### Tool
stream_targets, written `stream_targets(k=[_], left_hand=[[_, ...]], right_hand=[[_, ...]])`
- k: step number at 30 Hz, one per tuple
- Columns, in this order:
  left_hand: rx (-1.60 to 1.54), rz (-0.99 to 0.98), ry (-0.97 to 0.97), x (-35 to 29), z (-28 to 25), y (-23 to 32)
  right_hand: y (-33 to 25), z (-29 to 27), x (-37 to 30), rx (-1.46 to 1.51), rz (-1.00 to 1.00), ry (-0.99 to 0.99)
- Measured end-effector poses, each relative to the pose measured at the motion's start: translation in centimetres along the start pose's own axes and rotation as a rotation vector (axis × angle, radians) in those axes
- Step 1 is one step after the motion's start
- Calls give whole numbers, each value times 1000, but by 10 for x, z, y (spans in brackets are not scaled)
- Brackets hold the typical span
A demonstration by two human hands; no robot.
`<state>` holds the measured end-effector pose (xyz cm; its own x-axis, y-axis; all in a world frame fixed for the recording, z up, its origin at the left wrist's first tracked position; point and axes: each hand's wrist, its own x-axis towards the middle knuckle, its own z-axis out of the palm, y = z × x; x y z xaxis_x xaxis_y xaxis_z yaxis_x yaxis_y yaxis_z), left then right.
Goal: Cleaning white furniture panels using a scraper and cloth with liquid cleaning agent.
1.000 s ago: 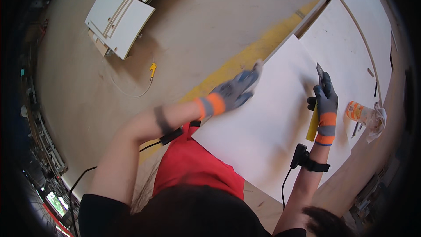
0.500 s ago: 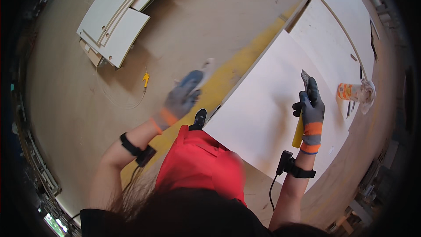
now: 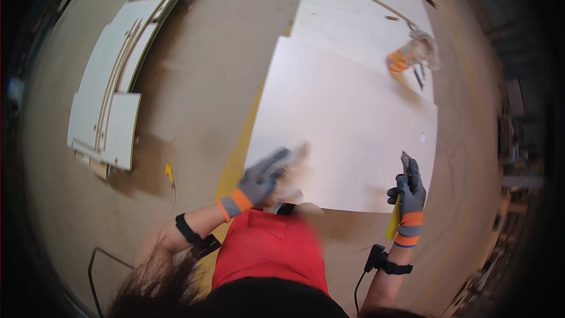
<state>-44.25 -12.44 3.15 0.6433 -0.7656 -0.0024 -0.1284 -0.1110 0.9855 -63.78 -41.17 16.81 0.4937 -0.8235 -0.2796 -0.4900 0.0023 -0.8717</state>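
Observation:
My left hand (image 3: 263, 175), in a grey and orange work glove, is closed on a crumpled pale rag (image 3: 292, 181) at the near left of a large white panel (image 3: 341, 118). Both hand and rag are blurred by motion. Over the panel's near right corner, my right hand (image 3: 411, 191), gloved alike, grips a yellow-handled utility knife (image 3: 393, 224). Its metal tip (image 3: 405, 159) points away from me. The details of the blade are too small to make out.
An orange-and-white container (image 3: 398, 62) with a crumpled cloth (image 3: 425, 48) stands at the far right of the work surface, beside some dark slim tools (image 3: 419, 76). Stacked white boards (image 3: 103, 100) lie to the left. A yellow air gun (image 3: 169, 172) is near the floor there.
My view has turned and the panel now lies more squarely before me. My left hand has come with the rag from beside the panel to its near edge. The right hand keeps its grip.

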Motion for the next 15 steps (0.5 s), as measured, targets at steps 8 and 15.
stream_targets(k=[8,15], left_hand=[[969,58,78,35,64,-41],[938,163,-10,105,222,-42]], right_hand=[[96,-97,-31,154,178,236],[225,-188,-73,303,242,420]])
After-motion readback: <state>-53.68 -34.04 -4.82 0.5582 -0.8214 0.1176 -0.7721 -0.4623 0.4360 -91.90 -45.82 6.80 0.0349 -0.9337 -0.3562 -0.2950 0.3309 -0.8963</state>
